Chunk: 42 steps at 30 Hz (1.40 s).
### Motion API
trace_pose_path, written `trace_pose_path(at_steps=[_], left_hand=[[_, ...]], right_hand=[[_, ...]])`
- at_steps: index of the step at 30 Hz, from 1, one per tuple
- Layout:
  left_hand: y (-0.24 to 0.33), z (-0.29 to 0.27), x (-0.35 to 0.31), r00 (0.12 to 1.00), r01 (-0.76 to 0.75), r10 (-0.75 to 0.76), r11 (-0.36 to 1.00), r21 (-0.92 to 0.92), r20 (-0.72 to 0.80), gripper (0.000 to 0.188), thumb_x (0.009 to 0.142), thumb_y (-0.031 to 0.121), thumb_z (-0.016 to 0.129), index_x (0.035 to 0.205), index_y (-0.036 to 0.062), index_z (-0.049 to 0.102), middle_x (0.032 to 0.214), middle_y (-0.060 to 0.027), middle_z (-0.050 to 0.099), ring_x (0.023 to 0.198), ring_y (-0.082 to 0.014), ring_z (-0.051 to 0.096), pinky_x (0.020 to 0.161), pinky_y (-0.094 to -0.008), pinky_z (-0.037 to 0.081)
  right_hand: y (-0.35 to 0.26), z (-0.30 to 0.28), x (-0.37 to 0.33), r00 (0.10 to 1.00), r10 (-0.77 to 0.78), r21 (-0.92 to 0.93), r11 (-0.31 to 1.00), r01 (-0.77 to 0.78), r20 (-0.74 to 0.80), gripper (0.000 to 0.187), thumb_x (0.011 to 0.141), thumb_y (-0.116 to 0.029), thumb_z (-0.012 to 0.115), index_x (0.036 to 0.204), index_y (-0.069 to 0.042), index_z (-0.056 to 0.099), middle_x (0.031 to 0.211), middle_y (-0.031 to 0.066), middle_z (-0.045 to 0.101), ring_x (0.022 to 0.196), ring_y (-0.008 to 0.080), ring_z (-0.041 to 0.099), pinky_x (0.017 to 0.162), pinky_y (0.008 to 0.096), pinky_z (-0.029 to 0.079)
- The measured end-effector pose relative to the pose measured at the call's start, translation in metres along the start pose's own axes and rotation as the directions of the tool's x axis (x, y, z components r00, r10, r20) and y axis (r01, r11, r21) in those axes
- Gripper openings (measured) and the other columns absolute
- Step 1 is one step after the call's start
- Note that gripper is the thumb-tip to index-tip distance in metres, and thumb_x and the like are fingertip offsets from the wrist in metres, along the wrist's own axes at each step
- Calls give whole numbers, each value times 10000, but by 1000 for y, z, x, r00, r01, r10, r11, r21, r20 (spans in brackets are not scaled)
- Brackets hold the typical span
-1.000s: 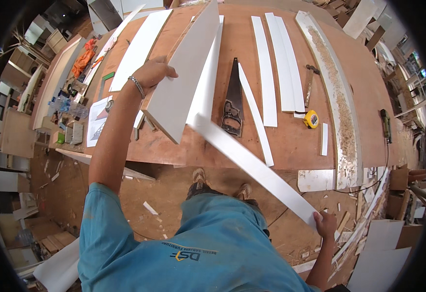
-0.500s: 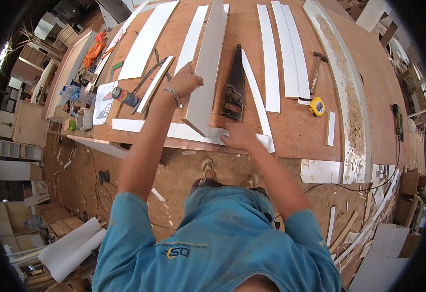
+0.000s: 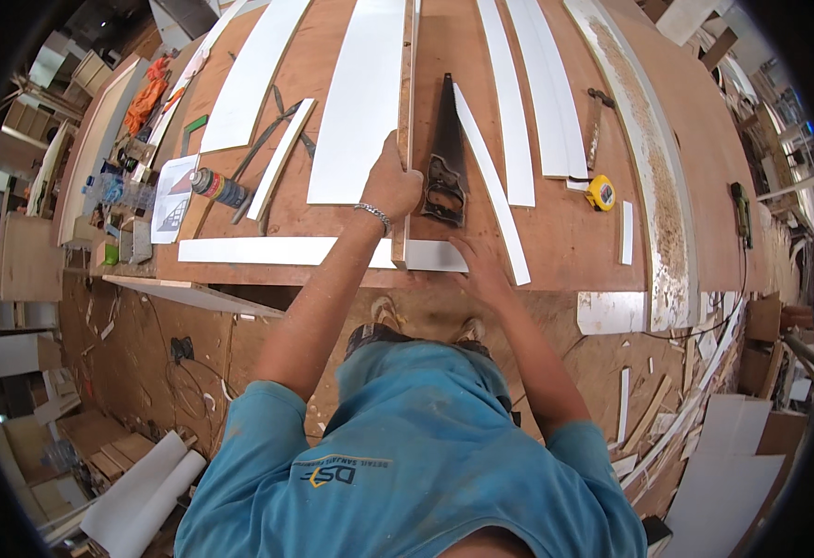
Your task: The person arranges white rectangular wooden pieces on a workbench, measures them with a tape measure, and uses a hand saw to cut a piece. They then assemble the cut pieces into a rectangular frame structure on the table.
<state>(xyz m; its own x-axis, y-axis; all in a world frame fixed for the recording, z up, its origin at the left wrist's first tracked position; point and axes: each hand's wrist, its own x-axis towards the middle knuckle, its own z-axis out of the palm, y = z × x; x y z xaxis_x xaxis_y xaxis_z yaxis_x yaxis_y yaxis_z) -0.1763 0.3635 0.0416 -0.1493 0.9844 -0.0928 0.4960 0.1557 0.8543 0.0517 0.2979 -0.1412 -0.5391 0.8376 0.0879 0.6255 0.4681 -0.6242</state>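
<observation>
A long board (image 3: 406,121) stands on its narrow edge, running away from me, its near end over a white strip (image 3: 258,250). My left hand (image 3: 395,186) is closed around the board's upper edge. That strip lies crosswise along the table's front edge. At its right end, my right hand (image 3: 486,272) pinches the strip between thumb and fingers. Just right of the board lies a handsaw (image 3: 445,167), its handle toward me. A narrow white strip (image 3: 491,181) slants beside the saw. Left of the board, a wide white panel (image 3: 356,102) lies flat.
More white panels (image 3: 253,79) and strips (image 3: 547,88) lie on the wooden table (image 3: 528,246). A hammer (image 3: 597,121) and yellow tape measure (image 3: 600,192) are at right, a can (image 3: 219,188) at left. Offcuts litter the floor (image 3: 128,353).
The board has turned from leaning with its right face showing to nearly edge-on, uncovering the wide panel. My left hand moved right; my right hand shifted to the strip's end.
</observation>
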Motion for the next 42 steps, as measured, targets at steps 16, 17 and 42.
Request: trace_pose_path(at_steps=[16, 17, 42], left_hand=[[20, 34, -18, 995, -54, 58, 997, 47, -85, 743, 802, -15, 531, 1523, -72, 361, 1198, -363, 650, 1160, -466, 646, 1023, -463, 505], [20, 34, -21, 994, -50, 54, 998, 47, -92, 742, 803, -17, 530, 1523, -73, 360, 1208, -363, 647, 1160, -466, 646, 1026, -463, 504], [-3, 21, -4, 995, -15, 8, 997, -71, -99, 744, 797, 32, 556, 1519, -14, 385, 1273, -349, 621, 1180, -481, 625, 1029, -476, 499]], right_hand=[[-7, -6, -1, 1000, 9, 0, 1000, -9, -26, 704, 749, -126, 804, 1381, 1, 521, 1441, 188, 535, 1406, 385, 439, 1190, 464, 356], [-7, -8, 0, 1000, 5, -7, 1000, -5, -22, 685, 761, -118, 790, 1381, 3, 522, 1441, 190, 535, 1401, 386, 443, 1187, 464, 358], [41, -82, 50, 997, 51, -466, 882, -74, -60, 530, 873, -259, 744, 1365, -111, 613, 1051, 142, 629, 1056, 347, 571, 931, 470, 448]])
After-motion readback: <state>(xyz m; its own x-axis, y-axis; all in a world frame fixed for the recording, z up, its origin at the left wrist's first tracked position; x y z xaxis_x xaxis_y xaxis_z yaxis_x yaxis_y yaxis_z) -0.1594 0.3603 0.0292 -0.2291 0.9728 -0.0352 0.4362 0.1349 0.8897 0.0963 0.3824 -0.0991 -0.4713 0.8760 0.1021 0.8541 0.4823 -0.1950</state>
